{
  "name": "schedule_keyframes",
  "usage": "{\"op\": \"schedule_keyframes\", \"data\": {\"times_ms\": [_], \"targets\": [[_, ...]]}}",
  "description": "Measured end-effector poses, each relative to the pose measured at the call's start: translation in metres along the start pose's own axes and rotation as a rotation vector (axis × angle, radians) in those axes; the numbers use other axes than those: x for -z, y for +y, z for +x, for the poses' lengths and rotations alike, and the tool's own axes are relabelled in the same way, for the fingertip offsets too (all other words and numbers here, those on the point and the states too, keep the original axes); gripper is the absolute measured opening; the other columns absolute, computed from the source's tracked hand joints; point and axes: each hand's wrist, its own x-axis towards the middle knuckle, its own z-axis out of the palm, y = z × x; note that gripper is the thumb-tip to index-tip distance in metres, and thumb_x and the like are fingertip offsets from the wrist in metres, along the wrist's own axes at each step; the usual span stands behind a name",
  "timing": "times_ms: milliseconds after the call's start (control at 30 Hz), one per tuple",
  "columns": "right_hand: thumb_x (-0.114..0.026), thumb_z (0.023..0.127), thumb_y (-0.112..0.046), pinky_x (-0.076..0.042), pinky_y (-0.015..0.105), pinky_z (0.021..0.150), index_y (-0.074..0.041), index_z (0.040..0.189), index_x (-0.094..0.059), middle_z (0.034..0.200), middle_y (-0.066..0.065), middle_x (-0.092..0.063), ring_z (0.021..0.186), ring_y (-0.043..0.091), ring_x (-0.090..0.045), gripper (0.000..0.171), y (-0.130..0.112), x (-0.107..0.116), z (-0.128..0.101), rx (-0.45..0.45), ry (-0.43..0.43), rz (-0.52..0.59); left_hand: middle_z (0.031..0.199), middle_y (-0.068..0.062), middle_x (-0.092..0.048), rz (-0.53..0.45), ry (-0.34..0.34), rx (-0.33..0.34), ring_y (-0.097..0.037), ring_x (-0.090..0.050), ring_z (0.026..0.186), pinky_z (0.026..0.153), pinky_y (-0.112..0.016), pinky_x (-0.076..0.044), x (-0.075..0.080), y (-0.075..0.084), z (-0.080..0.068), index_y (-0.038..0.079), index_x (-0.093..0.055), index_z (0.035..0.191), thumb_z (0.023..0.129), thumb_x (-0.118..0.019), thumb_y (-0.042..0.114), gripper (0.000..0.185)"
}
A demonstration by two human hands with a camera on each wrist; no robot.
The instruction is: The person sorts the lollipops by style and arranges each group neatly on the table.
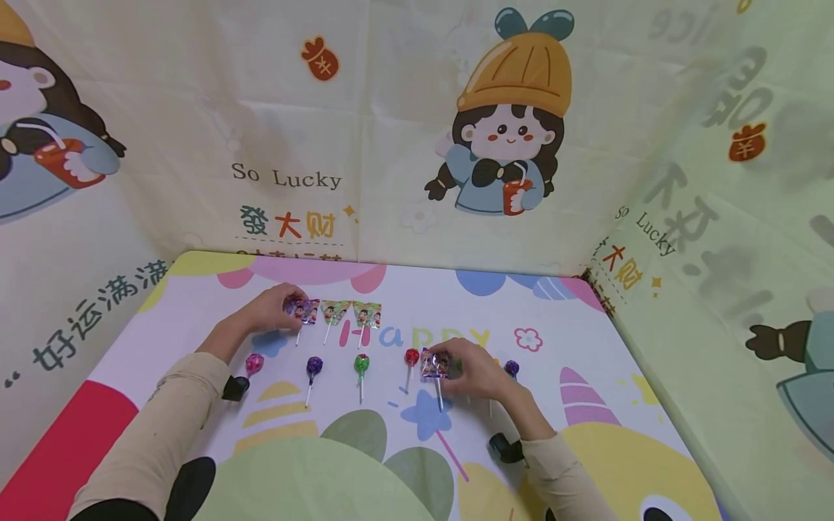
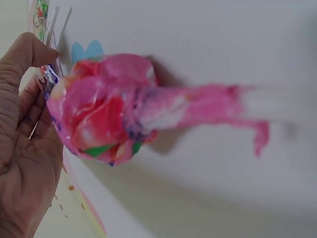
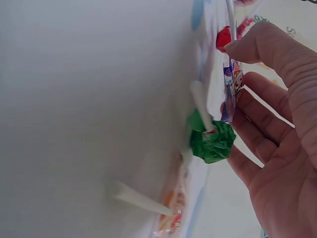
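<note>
**Both hands on flat-wrapped lollipops**

My right hand (image 1: 470,370) pinches a flat-wrapped lollipop (image 1: 434,365) between thumb and fingers (image 3: 257,47), low on the worktop (image 1: 586,340). My left hand (image 1: 270,310), at about 10 o'clock from it, pinches another flat lollipop (image 1: 303,311). Two more flat ones (image 1: 352,314) lie just beside that, toward 3 o'clock. Round lollipops, pink (image 1: 253,363), purple (image 1: 314,366), green (image 1: 361,364) and red (image 1: 411,357), line up between my hands.

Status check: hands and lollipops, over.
Left hand pinches flat foil-wrapped lollipop in back row. Right hand grips another in front row. Nothing blocking.
</note>
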Motion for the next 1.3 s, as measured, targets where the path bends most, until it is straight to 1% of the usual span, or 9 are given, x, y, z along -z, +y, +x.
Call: {"op": "schedule_keyframes", "data": {"times_ms": [300, 533, 700, 933, 1067, 1167, 1300], "targets": [[-0.079, 0.073, -0.016, -0.047, 0.041, 0.097, -0.018, 0.127, -0.060, 0.125, -0.002, -0.060, 0.114, 0.017, -0.054, 0.057, 0.000, 0.009, 0.007, 0.021, 0.042, -0.002, 0.132, -0.021, -0.048, -0.006, -0.002, 0.003, -0.039, -0.043, 0.122, 0.107, -0.058, -0.031, -0.001, 0.000, -0.001, 0.003, -0.052, 0.125, 0.077, -0.079, 0.022, 0.058], [-0.077, 0.075, -0.013, -0.046, 0.042, 0.098, -0.018, 0.127, -0.060, 0.124, -0.003, -0.060, 0.114, 0.017, -0.055, 0.054, -0.006, 0.016, 0.016, 0.048, 0.065, 0.035, 0.131, -0.020, -0.049, -0.015, 0.001, 0.004, -0.038, -0.043, 0.122, 0.107, -0.057, -0.031, -0.002, -0.002, 0.001, 0.005, -0.052, 0.124, 0.076, -0.079, 0.022, 0.058], [-0.077, 0.074, -0.013, -0.045, 0.042, 0.099, -0.016, 0.127, -0.060, 0.124, -0.002, -0.061, 0.115, 0.017, -0.055, 0.055, -0.010, 0.020, 0.026, 0.077, 0.077, 0.024, 0.131, -0.020, -0.049, -0.015, 0.000, -0.001, -0.037, -0.044, 0.121, 0.107, -0.057, -0.032, -0.001, -0.003, 0.000, 0.004, -0.052, 0.124, 0.077, -0.079, 0.022, 0.057], [-0.077, 0.074, -0.016, -0.043, 0.041, 0.101, -0.020, 0.128, -0.060, 0.125, -0.003, -0.060, 0.117, 0.016, -0.053, 0.056, -0.015, 0.025, 0.040, 0.074, 0.078, -0.001, 0.133, -0.021, -0.048, -0.009, -0.004, 0.011, -0.038, -0.042, 0.124, 0.108, -0.058, -0.030, -0.002, -0.003, 0.000, 0.005, -0.051, 0.126, 0.077, -0.079, 0.023, 0.058], [-0.077, 0.075, -0.016, -0.044, 0.043, 0.101, -0.018, 0.128, -0.060, 0.126, -0.002, -0.060, 0.117, 0.018, -0.053, 0.056, -0.017, 0.026, 0.048, 0.067, 0.072, 0.011, 0.133, -0.020, -0.048, -0.010, -0.002, 0.008, -0.038, -0.042, 0.124, 0.108, -0.058, -0.030, -0.003, -0.002, 0.001, 0.005, -0.052, 0.125, 0.077, -0.079, 0.023, 0.058], [-0.077, 0.075, -0.016, -0.045, 0.041, 0.101, -0.018, 0.128, -0.060, 0.125, -0.003, -0.060, 0.116, 0.016, -0.053, 0.056, -0.018, 0.026, 0.056, 0.050, 0.068, 0.020, 0.133, -0.020, -0.049, -0.010, 0.000, 0.004, -0.038, -0.042, 0.124, 0.108, -0.058, -0.030, -0.003, -0.002, 0.001, 0.005, -0.052, 0.125, 0.077, -0.079, 0.023, 0.058], [-0.077, 0.075, -0.016, -0.045, 0.040, 0.100, -0.017, 0.128, -0.059, 0.124, -0.002, -0.061, 0.115, 0.017, -0.054, 0.056, -0.019, 0.025, 0.067, 0.063, 0.076, 0.017, 0.133, -0.021, -0.048, -0.006, 0.003, 0.006, -0.038, -0.042, 0.123, 0.107, -0.058, -0.030, -0.003, -0.003, 0.001, 0.005, -0.052, 0.125, 0.077, -0.078, 0.022, 0.058]]}}
